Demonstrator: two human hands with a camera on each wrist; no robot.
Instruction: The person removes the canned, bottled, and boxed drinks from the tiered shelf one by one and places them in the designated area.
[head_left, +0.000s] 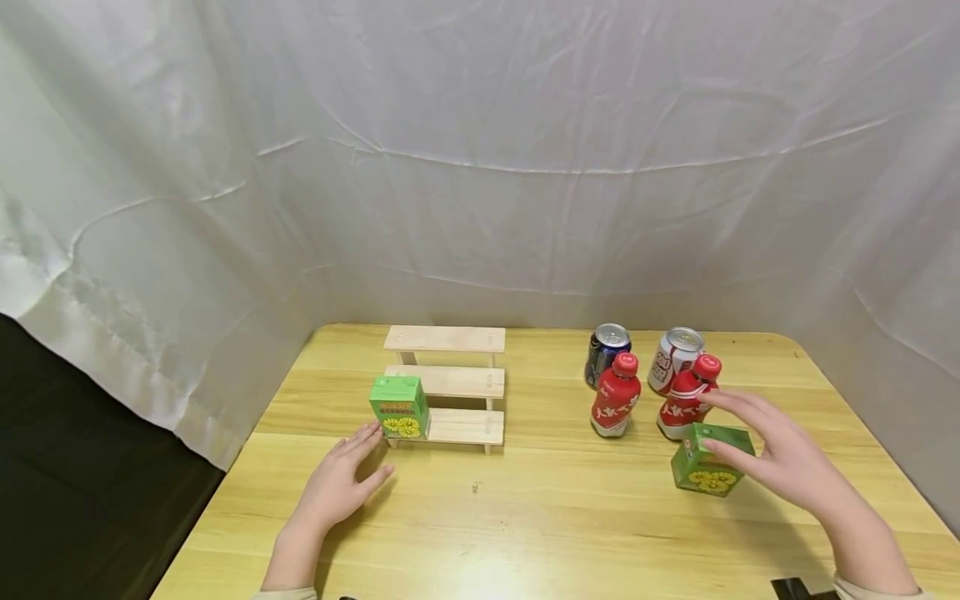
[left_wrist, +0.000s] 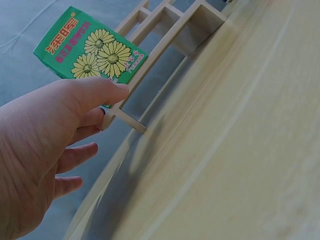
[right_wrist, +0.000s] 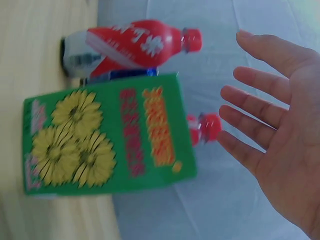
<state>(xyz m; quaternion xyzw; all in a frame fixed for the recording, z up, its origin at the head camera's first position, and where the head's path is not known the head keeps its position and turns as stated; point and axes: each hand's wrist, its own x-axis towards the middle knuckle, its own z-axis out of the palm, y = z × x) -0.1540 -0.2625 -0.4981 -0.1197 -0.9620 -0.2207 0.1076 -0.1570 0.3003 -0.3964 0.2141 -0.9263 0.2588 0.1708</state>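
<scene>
A green drink carton with yellow flowers point(head_left: 401, 408) stands upright on the left end of the lowest step of a small wooden three-step rack point(head_left: 465, 427). My left hand point(head_left: 341, 483) is beside that end, fingertips right at the carton's lower corner, its fingers loose rather than wrapped around it. In the left wrist view the thumb point(left_wrist: 102, 92) overlaps the carton's base. Over at the right, a second green carton point(head_left: 708, 479) stands on the table. Spread fingers and thumb of my right hand point(head_left: 780, 454) hover about its top, and the right wrist view shows the palm apart from it.
Behind the right carton stand two red-labelled bottles with red caps, one on the left point(head_left: 617, 398) and one on the right point(head_left: 686, 398). A dark can point(head_left: 607, 354) and a white can point(head_left: 675, 362) are farther back. White cloth point(head_left: 555, 208) hangs around the wooden table point(head_left: 555, 517).
</scene>
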